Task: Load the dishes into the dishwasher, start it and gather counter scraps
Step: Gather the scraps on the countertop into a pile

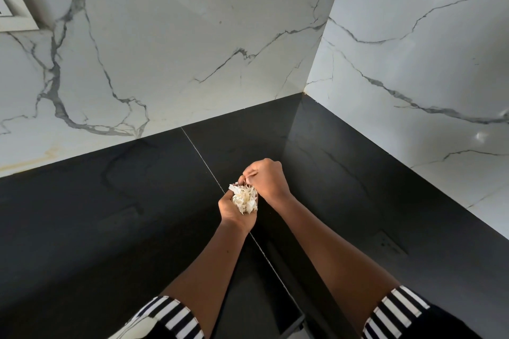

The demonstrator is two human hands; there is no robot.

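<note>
**Scraps Held in Left Hand Over Black Counter**

The scraps [245, 199], a loose heap of pale, papery white and cream flakes, are found gathered in the left hand [232, 212]. That hand is turned palm up and cupped, with its fingers curled round the heap from below and from the left. The heap is held over the counter [110, 215], well in from both walls. Whether the hand rests on the surface cannot be told.

The right hand [268, 176] is placed just beyond the left and slightly to its right, knuckles up and fingers bent tightly inward. Its fingertips are brought together at the top edge of the heap, where a thin flake appears to be pinched. The exact contact is small and partly hidden.

The counter is glossy black and is crossed by a thin pale seam [203, 162], which runs diagonally beneath both hands. It is bounded by a back wall [165, 49] and a side wall [413, 63], both white with grey veining, which meet in a corner beyond the hands. Faint wall reflections are noted in the counter surface. The corner of a white frame [13, 8] is seen on the back wall at the upper left edge. Both forearms are bare, and black-and-white striped sleeves [176, 316] are recorded at the bottom edge.
</note>
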